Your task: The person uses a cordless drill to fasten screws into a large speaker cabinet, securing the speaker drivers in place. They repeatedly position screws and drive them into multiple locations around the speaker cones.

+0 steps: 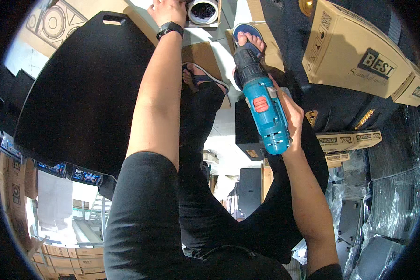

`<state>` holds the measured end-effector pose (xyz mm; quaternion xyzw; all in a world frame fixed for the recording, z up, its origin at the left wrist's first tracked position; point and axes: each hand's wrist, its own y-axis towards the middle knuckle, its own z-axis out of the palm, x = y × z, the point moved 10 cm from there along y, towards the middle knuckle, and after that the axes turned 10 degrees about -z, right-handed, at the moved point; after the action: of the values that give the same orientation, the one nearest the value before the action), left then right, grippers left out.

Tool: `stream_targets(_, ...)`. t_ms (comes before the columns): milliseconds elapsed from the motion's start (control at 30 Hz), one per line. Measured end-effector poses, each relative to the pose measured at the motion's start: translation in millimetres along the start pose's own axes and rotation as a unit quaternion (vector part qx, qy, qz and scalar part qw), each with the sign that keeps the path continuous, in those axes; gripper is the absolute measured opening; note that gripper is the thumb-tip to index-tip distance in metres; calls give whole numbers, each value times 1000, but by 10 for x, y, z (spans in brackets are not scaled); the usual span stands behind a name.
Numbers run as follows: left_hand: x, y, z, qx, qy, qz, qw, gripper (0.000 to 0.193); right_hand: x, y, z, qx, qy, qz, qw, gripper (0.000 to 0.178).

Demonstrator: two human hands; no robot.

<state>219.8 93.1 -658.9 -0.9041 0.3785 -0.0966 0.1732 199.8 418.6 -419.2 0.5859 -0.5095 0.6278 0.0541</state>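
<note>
My right hand (291,114) is closed around the handle of a blue-green cordless drill (268,112) with a red switch on top. The drill's black chuck (247,63) points away from me, above my sandalled foot. Nothing can be made out in the chuck. My left arm stretches forward, with a black watch on the wrist. At the top edge, my left hand (168,11) is partly cut off, its fingertips out of view. Close to its right is a round, white-rimmed thing (203,11) with a dark inside, set in a box-like frame.
A big black speaker cabinet (88,93) with a handle slot stands at the left. Printed cardboard boxes (350,56) rest on black cabinets at the right, near plastic-wrapped stacks (396,200). Flat cardboard (203,53) lies under my feet. More cartons (70,259) are stacked at lower left.
</note>
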Motion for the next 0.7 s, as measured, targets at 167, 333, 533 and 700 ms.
stream_targets(167, 44, -110, -103, -16, 35, 11, 999, 18, -20, -103, 131, 28, 36, 10, 999, 75)
stream_targets(333, 205, -315, -425, 28, -124, -104, 986, 13, -9, -139, 265, 35, 9, -55, 998, 65)
stream_targets(533, 716, -2124, -2111, 97, -718, -240, 647, 17, 529, -930, 472, -28, 428, 255, 866, 47)
stream_targets(700, 1523, -3858, -4418, 133, -835, -365, 389, 36, 3742, -2191, 175, 224, -167, -350, 894, 55)
